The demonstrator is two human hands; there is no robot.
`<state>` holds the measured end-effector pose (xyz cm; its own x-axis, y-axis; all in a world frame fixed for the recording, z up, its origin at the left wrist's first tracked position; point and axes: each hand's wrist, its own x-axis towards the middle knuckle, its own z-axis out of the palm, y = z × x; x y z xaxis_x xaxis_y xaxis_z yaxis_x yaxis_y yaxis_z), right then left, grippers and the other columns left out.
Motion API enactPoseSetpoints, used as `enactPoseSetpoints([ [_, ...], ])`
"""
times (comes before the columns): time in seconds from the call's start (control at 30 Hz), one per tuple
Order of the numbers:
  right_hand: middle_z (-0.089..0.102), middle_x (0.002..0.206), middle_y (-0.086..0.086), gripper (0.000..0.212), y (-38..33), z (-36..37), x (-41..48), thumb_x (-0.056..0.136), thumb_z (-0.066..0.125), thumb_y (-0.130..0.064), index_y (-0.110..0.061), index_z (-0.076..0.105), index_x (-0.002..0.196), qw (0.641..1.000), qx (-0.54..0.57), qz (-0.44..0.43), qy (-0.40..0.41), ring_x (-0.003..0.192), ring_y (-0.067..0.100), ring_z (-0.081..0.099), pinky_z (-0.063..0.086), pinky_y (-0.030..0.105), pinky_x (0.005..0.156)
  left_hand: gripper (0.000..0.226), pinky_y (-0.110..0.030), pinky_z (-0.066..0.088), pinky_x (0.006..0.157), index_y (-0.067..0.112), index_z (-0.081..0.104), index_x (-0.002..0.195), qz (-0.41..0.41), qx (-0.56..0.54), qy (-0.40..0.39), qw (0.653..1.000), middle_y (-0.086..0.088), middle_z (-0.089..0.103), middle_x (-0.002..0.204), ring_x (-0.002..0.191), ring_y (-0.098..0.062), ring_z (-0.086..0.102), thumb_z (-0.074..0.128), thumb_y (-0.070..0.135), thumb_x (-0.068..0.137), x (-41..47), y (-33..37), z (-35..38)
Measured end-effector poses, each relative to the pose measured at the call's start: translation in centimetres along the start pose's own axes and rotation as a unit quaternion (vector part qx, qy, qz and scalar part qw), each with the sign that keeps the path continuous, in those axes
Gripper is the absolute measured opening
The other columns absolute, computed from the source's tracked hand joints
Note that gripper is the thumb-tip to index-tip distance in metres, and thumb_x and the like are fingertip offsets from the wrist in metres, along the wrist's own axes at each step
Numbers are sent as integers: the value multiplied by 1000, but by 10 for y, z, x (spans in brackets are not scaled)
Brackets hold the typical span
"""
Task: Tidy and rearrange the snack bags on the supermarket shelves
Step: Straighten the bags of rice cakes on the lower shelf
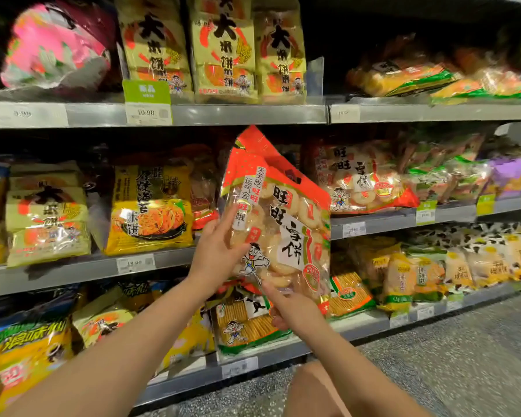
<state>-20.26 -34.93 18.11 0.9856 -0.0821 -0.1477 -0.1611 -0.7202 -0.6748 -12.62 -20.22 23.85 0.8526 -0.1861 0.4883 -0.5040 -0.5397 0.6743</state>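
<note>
Two bare hands hold a red-topped rice cracker bag [278,224] upright in front of the middle shelf [163,260]: left hand [220,251] fingers curl round its left edge, right hand [295,311] pinches the bottom edge. Behind it looks like a 2nd matching bag, tho blur hides detail. Risk: slick film slips from the light pinch, or pushing it in knocks the lying bag [364,179] to the right.

left hand [215,251] – right hand [295,311] | both gripping red snack bag [283,218] | before middle shelf [82,270]
</note>
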Motion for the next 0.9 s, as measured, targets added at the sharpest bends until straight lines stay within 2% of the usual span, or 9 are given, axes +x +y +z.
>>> enactPoseSetpoints([
  [0.07, 57, 75, 5, 62, -3, 2, -3, 83, 36, -71, -16, 65, 88, 994, -77, 6, 78, 75, 24, 61, 44, 32, 66, 79, -21, 32, 90, 46, 19, 144, 2, -3, 5, 1000, 2, 38, 128, 117, -14, 42, 67, 27, 85, 3, -3, -3],
  [0.1, 54, 63, 2, 68, -5, 3, -7, 80, 33, -77, -16, 60, 67, 990, -67, 10, 120, 64, 23, 57, 40, 31, 59, 78, -21, 32, 91, 46, 19, 144, 3, -4, 5, 1000, 0, 38, 133, 119, -16, 43, 67, 27, 85, 2, -4, -4],
  [0.17, 49, 51, -1, 69, -9, 0, -14, 78, 32, -80, -17, 49, 52, 979, -71, -15, 190, 52, 18, 50, 37, 30, 52, 77, -21, 31, 91, 45, 19, 144, 3, 3, 3, 1000, -3, 38, 133, 118, -17, 42, 66, 27, 85, 1, -6, -3],
  [0.27, 62, 60, -2, 66, -16, -6, -18, 78, 35, -79, -21, 63, 67, 961, -91, -51, 256, 61, 14, 58, 45, 31, 57, 77, -22, 33, 89, 47, 19, 144, 6, 16, -10, 1000, -4, 42, 124, 113, -18, 44, 66, 28, 85, -2, -6, 0],
  [0.43, 66, 74, -5, 57, -25, -16, -13, 77, 39, -77, -24, 62, 78, 952, -80, -63, 288, 73, 17, 61, 49, 32, 64, 74, -7, 34, 65, 44, 22, 145, 4, 19, -46, 999, 1, 43, 109, 86, -6, 45, 65, 26, 86, -8, -8, 3],
  [0.5, 67, 79, -6, 55, -26, -19, -10, 78, 40, -76, -25, 61, 83, 951, -69, -65, 294, 77, 16, 62, 51, 33, 66, 72, -4, 35, 64, 42, 24, 144, 7, 20, -65, 998, 1, 43, 106, 80, -1, 43, 64, 24, 87, -12, -7, 2],
  [0.7, 61, 111, -2, 44, -36, -35, 9, 85, 54, -54, -20, 57, 114, 924, -26, -138, 355, 106, 20, 52, 41, 36, 86, 69, -16, 34, 68, 40, 33, 141, 43, 85, -182, 979, -1, 50, 102, 85, -9, 46, 64, 17, 83, 2, 3, -3],
  [0.83, 55, 120, 1, 53, -38, -49, 41, 83, 56, -55, -19, 50, 122, 918, -82, -114, 371, 114, 24, 45, 36, 36, 93, 29, -27, 35, 66, 14, 58, 107, 47, 128, -234, 963, 3, 47, 86, 83, -18, 47, 64, 14, 78, 15, 4, 18],
  [0.9, 52, 126, 3, 59, -32, -54, 64, 83, 56, -55, -17, 47, 127, 924, -75, -98, 361, 119, 25, 44, 34, 38, 97, 34, -31, 39, 71, 11, 57, 110, 37, 128, -242, 961, -2, 53, 92, 84, -20, 50, 65, 16, 77, 28, 0, 29],
])
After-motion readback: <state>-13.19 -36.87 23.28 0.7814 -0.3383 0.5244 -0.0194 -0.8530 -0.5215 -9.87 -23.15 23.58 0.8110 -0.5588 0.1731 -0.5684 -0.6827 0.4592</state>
